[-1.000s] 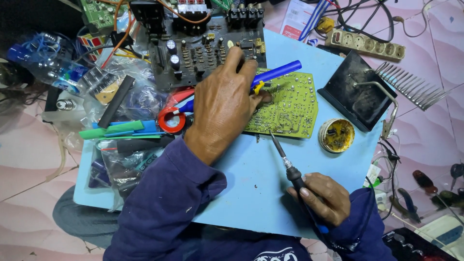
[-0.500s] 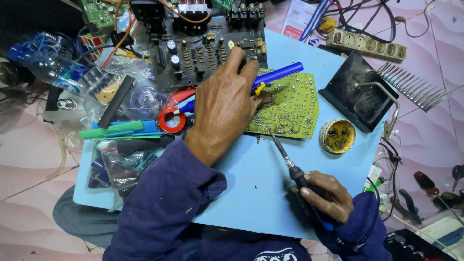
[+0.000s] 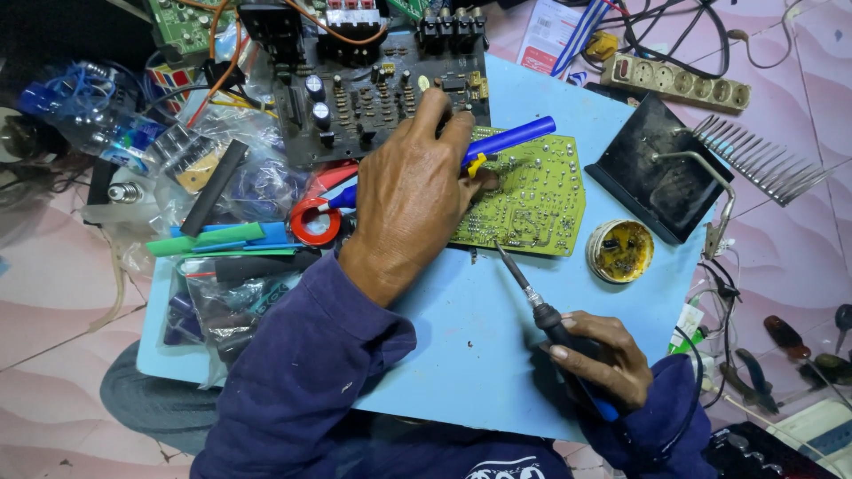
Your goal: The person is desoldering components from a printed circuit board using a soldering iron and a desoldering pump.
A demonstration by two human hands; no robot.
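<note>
1. On the pale blue board (image 3: 461, 355) that serves as our table, we see a yellow-green circuit board (image 3: 532, 200) lying flat, its surface matte and dotted with small shiny solder points.
2. Our left hand (image 3: 413, 191) rests palm down over the left end of that circuit board, its fingers (image 3: 453, 124) curled closed around a blue plastic pen-shaped tool (image 3: 506, 137) with a yellow clip.
3. The blue tool lies slantwise, its far end sticking out to the right above the circuit board and its other end showing left of the hand, beside a red ring of tape (image 3: 315, 222).
4. Our right hand (image 3: 599, 359) sits at the near right of the table, its fingers wrapped tight around the dark handle of a soldering iron (image 3: 532, 297).
5. The iron's thin metal shaft slants up and left, and its tip is at the near edge of the circuit board; we cannot tell if it touches.
6. To the right of the circuit board stands a small round tin (image 3: 621, 250) of yellowish, crusted paste.
7. Farther right lies a black, scuffed square stand (image 3: 661, 168) with a bent wire rest.
8. Beyond the left hand lies a larger dark circuit board (image 3: 382, 93) crowded with cylindrical capacitors.
9. At the left we see crinkled clear plastic bags (image 3: 231, 302) of parts.
</note>
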